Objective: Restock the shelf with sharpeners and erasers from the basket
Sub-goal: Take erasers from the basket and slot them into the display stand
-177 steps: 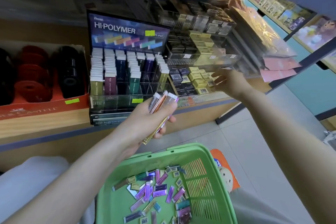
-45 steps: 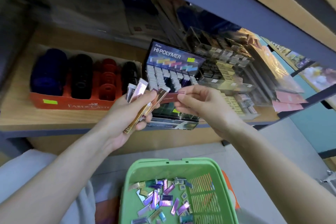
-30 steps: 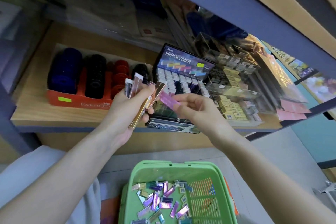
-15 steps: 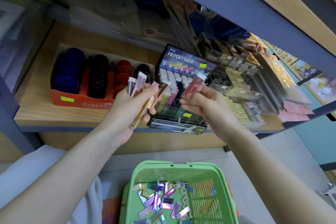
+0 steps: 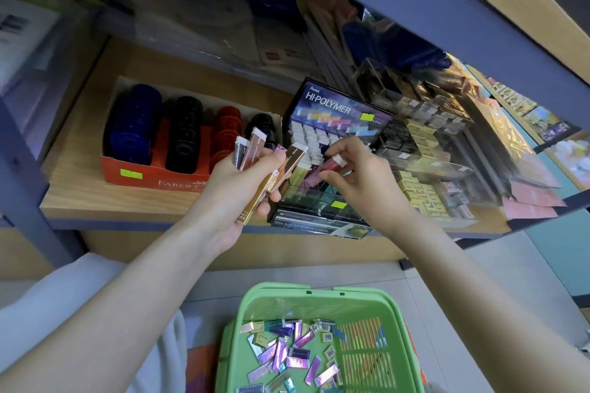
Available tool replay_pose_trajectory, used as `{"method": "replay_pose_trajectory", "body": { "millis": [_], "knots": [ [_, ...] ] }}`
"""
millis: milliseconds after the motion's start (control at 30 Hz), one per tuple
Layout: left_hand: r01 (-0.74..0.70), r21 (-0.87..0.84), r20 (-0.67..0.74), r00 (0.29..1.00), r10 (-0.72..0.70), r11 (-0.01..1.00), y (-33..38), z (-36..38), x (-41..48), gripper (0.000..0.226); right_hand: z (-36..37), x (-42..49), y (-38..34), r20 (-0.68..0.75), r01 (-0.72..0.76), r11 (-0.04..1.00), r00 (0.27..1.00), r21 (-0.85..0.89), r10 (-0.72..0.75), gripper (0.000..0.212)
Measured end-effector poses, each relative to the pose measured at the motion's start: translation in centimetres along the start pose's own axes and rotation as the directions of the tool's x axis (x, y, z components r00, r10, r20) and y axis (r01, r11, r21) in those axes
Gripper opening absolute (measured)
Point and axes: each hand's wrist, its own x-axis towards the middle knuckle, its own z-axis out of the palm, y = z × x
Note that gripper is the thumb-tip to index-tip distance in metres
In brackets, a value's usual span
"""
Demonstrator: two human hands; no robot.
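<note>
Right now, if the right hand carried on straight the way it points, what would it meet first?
The right hand, pinching a pink eraser tilted down and left, would probably meet the Hi-Polymer display first, at its clear front compartments; the eraser's lower end looks level with their rim. Which slot is unclear.

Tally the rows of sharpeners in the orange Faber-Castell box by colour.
Blue row: 1
Black rows: 2
Red row: 1
Total: 4 rows
</note>
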Motion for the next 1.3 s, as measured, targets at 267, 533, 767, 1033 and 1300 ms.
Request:
{"method": "replay_pose_trajectory", "body": {
  "millis": [267, 533, 767, 1033, 1300],
  "knots": [
    [0.102, -0.05, 0.006, 0.995, -0.101, 0.994, 0.1, -0.2, 0.2, 0.022, 0.6, 0.0, 0.9, -0.102, 0.193, 0.977, 0.974, -0.094, -0.203, 0.009],
    [0.125, -0.044, 0.009, 0.992, -0.124, 0.991, 0.1, -0.6, 0.7, 0.018, 1.2, 0.2, 0.5, -0.04, 0.127, 0.983, 0.99, -0.131, -0.133, 0.027],
    [0.041, 0.031, 0.029, 0.999, -0.041, 0.999, 0.2, -0.3, -0.4, 0.008, 1.6, 0.0, -0.2, -0.146, 0.119, 0.971, 0.978, -0.206, -0.15, 0.01],
    [-0.059, 0.184, 0.044, 0.998, 0.052, 0.981, -0.3, 0.4, -0.8, 0.007, 0.3, -2.0, -4.4, 0.088, -0.198, 0.822, 0.98, 0.534, 0.179, 0.008],
    [-0.061, 0.139, 0.032, 0.998, 0.057, 0.988, 0.1, 0.4, -1.2, 0.013, -4.2, -1.9, -1.8, -0.178, -0.128, 0.745, 0.932, 0.654, 0.317, 0.003]
  ]
}}
